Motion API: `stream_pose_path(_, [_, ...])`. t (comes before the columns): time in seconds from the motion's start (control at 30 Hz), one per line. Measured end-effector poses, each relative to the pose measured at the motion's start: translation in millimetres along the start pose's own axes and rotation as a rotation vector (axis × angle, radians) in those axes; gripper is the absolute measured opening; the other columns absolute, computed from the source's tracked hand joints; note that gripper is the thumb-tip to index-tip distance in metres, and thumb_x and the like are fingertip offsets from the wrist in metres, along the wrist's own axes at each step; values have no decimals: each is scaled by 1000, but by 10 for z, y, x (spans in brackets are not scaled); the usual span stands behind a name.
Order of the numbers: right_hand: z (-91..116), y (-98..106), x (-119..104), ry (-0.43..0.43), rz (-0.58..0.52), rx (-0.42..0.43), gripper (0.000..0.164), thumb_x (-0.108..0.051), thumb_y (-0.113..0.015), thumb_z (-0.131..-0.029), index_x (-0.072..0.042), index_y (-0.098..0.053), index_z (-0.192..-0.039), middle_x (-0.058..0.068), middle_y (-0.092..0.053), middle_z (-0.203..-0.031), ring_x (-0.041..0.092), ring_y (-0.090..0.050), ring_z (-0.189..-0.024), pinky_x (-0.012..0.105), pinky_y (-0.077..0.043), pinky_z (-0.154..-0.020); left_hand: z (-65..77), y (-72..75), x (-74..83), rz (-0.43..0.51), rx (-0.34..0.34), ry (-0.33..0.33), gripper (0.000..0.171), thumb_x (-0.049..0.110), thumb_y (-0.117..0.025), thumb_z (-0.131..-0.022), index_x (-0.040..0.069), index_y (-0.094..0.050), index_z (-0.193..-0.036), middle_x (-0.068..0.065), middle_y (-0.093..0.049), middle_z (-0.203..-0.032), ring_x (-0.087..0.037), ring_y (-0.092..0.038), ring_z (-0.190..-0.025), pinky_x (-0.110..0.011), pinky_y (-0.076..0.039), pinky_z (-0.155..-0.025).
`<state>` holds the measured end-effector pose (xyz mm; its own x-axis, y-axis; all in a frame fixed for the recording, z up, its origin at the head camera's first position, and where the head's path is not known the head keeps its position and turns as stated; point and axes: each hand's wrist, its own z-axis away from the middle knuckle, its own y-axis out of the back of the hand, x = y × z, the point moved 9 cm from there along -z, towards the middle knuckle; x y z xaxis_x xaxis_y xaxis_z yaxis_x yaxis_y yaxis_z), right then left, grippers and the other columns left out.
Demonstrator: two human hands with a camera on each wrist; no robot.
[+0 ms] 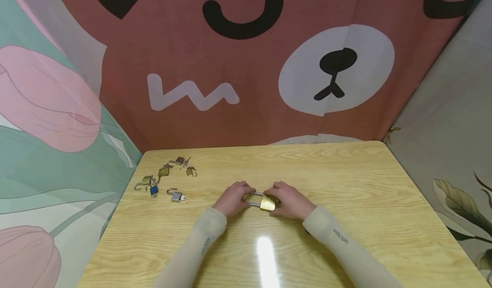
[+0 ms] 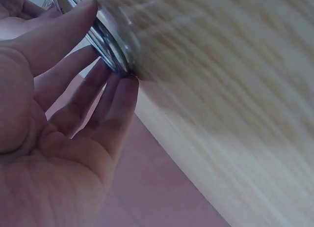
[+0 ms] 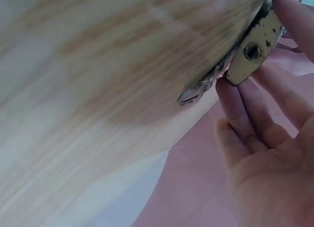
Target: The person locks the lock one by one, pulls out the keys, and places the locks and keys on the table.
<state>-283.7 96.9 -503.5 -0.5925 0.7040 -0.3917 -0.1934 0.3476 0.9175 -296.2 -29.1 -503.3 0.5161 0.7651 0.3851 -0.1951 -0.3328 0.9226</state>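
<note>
A brass padlock (image 1: 267,202) with a long steel shackle lies on its side between my two hands, low over the table. Both shackle legs appear to run up to the body. On the left, my left hand (image 1: 235,199) pinches the curved end of the shackle (image 2: 113,52) between thumb and fingers. My right hand (image 1: 289,200) grips the body from the right. In the right wrist view, the end face of the padlock body (image 3: 251,52) shows a round keyhole, with the right thumb and fingers (image 3: 233,99) around it. No key is visible in that keyhole.
Several open padlocks lie at the table's left, among them a grey one (image 1: 177,196) with a key, a blue one (image 1: 154,190) and brass ones (image 1: 163,171). Small keys (image 1: 185,163) lie behind. The wooden table (image 1: 365,202) meets printed cloth (image 1: 250,125) at its back edge.
</note>
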Motion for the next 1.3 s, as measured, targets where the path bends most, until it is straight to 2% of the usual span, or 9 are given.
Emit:
stream_pose_path(0.17, [60,11,14,-18,6,-14,63,-36,-87,-70,-8,-67,-122,-2,-62,-97,9,-53,-84,29,-55,-72,-49,-3,-19,-35,61,-10,45,14,-81,-79,11,-68,-122,-5,-66,-116,-19,-61,-102,-35,-58,-91])
stream_pose_path(0.27, [90,27,12,-13,36,-5,61,-39,-86,-70,-7,-69,-118,-3,-64,-97,9,-52,-86,31,-55,-75,-79,4,-37,-54,98,24,43,15,-79,-81,9,-66,-122,-7,-67,-114,-19,-62,-99,-36,-59,-89])
stream_pose_path(0.37, [103,49,0,0,54,11,57,-39,-86,-69,-7,-70,-113,-3,-66,-93,10,-53,-84,33,-55,-76,-100,31,-22,-26,111,65,40,16,-76,-84,7,-66,-122,-9,-69,-110,-20,-63,-95,-38,-59,-87])
stream_pose_path(0.43, [110,56,-9,6,50,16,53,-39,-86,-70,-8,-70,-110,-4,-66,-89,10,-52,-82,34,-54,-75,-116,32,-2,14,110,77,39,15,-74,-86,6,-66,-123,-10,-69,-109,-20,-64,-94,-39,-59,-87])
stream_pose_path(0.53, [117,64,-21,11,37,22,46,-39,-85,-71,-11,-69,-104,-5,-65,-84,10,-50,-79,34,-51,-74,-144,19,56,50,102,55,36,15,-72,-89,5,-65,-123,-10,-70,-110,-19,-65,-95,-38,-59,-87])
stream_pose_path(0.67, [113,76,-35,14,21,37,37,-34,-85,-72,-12,-70,-98,-4,-66,-82,10,-50,-78,34,-51,-75,-160,-32,131,59,66,8,33,19,-69,-91,5,-67,-121,-8,-69,-114,-17,-64,-98,-36,-59,-89])
stream_pose_path(0.87, [103,105,-77,38,16,62,28,-19,-83,-71,-10,-74,-95,-4,-71,-82,10,-53,-78,36,-53,-77,-110,-84,185,58,19,-27,28,24,-69,-92,8,-70,-115,-8,-66,-122,-17,-62,-105,-35,-57,-93])
stream_pose_path(1.3, [136,92,-50,3,-26,77,31,-18,-80,-78,-7,-73,-106,-1,-71,-86,12,-57,-81,36,-57,-74,-25,-126,176,26,20,-61,32,23,-68,-93,8,-66,-121,-11,-61,-133,-22,-58,-118,-39,-54,-101])
